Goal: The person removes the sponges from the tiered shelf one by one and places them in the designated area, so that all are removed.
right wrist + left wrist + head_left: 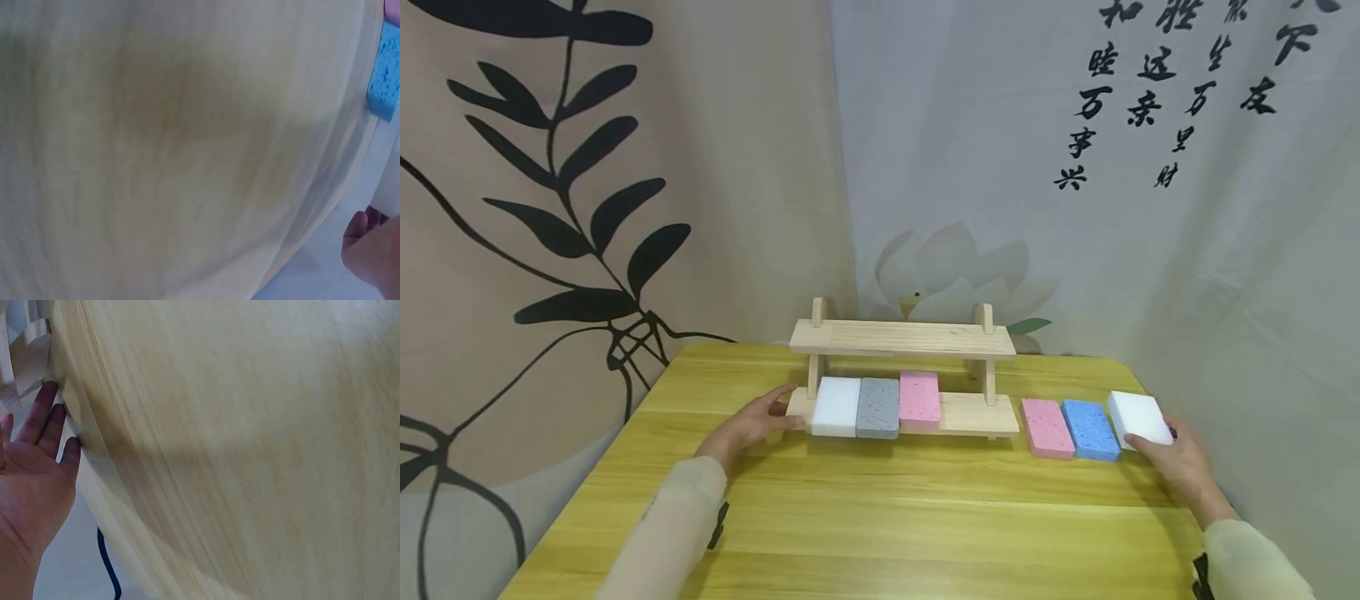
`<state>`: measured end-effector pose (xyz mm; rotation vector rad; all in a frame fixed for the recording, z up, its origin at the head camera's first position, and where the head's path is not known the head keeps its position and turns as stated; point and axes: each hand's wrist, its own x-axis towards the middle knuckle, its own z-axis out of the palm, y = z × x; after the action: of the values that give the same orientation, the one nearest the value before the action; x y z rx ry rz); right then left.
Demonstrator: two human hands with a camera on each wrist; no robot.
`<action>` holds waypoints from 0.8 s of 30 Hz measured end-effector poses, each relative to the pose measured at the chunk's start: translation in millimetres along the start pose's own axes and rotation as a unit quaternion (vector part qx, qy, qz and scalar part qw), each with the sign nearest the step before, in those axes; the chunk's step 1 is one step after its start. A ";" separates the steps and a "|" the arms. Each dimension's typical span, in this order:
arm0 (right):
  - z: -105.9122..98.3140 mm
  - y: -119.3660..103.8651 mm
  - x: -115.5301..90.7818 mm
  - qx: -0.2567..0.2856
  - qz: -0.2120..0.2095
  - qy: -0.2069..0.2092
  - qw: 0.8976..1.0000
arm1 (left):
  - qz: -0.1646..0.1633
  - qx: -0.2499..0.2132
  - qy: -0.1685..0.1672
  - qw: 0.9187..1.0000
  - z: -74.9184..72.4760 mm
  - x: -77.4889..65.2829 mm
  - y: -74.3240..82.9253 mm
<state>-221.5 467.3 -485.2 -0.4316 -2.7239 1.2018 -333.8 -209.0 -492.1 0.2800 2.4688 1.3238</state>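
Note:
My left hand (pixel 752 423) grips the left end of a two-tier wooden shelf (pixel 902 337), thumb in front and fingers behind; in the left wrist view its other fingers (pixel 47 419) reach out fairly straight. On the lower board, from the left, lean a white sponge (pixel 836 407), a grey sponge (pixel 877 408) and a pink sponge (pixel 919 400). My right hand (pixel 1183 467) holds another white sponge (pixel 1138 418) by its right side at the table's right. Left of that lie a blue sponge (pixel 1090 430) and a second pink sponge (pixel 1047 428).
The shelf stands near the back edge of the yellow wooden table (pixel 925 525). A printed curtain (pixel 760 167) hangs close behind it. The right hand is beside the table's right edge.

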 end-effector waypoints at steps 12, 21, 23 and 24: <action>-6.5 19.0 6.8 -0.038 -0.003 -0.032 0.999 | -0.003 -0.009 0.001 1.000 -0.5 -0.1 0.2; -3.3 16.2 6.0 -0.041 0.047 -0.084 0.994 | -0.003 -0.001 0.003 1.000 -1.0 -1.0 -1.4; -2.7 14.8 5.2 -0.041 0.051 -0.088 0.994 | -0.005 -0.002 0.004 1.000 -0.5 -0.6 -1.5; -2.4 14.3 4.9 -0.040 0.052 -0.088 0.994 | -0.005 -0.003 0.004 1.000 -0.4 -0.3 -1.5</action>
<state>-222.6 479.6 -494.2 -0.5042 -2.9419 1.2112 -333.7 -210.3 -493.1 0.2622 2.4695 1.3303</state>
